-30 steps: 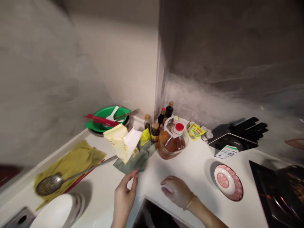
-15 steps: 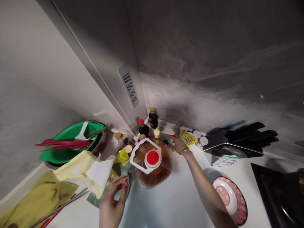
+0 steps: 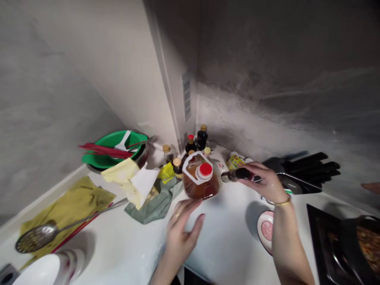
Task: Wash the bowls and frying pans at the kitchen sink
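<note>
My right hand (image 3: 267, 184) grips a small dark bottle (image 3: 230, 175) by its dark end, holding it tilted nearly flat above the counter. Its label cannot be read. Just left of it stands a big clear jug (image 3: 197, 187) of brown liquid with a red cap and a white handle. In front of the jug is my left hand (image 3: 181, 223), fingers spread and holding nothing; its fingertips are close to the jug's base, and I cannot tell if they touch. A grey-green cloth (image 3: 158, 204) lies left of the jug.
Sauce bottles (image 3: 202, 137) stand in the corner behind the jug. A green basin (image 3: 102, 152) with red chopsticks, a skimmer (image 3: 37, 238) and white bowls (image 3: 44, 271) are at left. Right are black gloves (image 3: 314, 168), a pink plate (image 3: 265, 227) and a pan of food (image 3: 368, 245) on the stove.
My right hand has come from behind the jug towards the right, now with the small bottle in it. My left hand has moved right from the cloth to the jug's front and opened.
</note>
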The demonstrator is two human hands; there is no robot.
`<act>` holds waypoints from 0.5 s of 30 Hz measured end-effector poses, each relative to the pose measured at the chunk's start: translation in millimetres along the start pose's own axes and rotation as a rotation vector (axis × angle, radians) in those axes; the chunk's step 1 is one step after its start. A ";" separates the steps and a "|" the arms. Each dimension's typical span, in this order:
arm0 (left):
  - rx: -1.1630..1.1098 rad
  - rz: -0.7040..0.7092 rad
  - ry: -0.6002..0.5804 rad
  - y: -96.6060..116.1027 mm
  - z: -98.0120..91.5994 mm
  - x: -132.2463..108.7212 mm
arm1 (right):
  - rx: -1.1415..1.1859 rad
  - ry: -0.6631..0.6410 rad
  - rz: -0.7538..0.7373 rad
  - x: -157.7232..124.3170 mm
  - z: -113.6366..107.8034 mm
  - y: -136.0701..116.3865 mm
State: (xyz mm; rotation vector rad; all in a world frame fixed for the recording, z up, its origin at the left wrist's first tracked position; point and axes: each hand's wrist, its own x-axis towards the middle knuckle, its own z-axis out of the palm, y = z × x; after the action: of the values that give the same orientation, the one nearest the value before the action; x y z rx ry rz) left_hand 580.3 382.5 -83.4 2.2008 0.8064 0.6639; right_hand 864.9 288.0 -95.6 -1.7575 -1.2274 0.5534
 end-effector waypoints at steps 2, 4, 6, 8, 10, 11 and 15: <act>-0.037 0.045 -0.124 19.9 13.6 6.8 | -0.020 -0.041 -0.043 -19.3 -19.3 -47.4; -0.087 0.080 -0.201 33.9 20.9 8.0 | -0.021 -0.095 -0.076 -33.3 -18.8 -86.6; -0.127 0.080 -0.213 38.7 16.8 -0.8 | 0.010 -0.149 -0.086 -41.9 0.1 -114.3; -0.149 0.044 -0.194 33.5 -0.4 -20.7 | 0.065 -0.232 -0.088 -46.1 31.3 -133.0; -0.139 -0.010 -0.175 21.8 -28.6 -50.4 | 0.134 -0.377 -0.119 -47.1 68.8 -149.2; -0.125 -0.047 -0.164 15.1 -45.6 -68.3 | 0.162 -0.463 -0.145 -46.3 89.1 -158.3; -0.053 -0.249 -0.035 -10.8 -122.7 -156.0 | 0.200 -0.867 -0.190 -37.2 188.4 -210.3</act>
State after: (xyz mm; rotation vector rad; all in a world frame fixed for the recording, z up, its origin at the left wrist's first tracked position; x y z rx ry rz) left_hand 391.5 331.3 -48.3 2.0153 1.0128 0.5157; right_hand 600.3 355.0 -14.3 -1.2190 -1.8097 1.3513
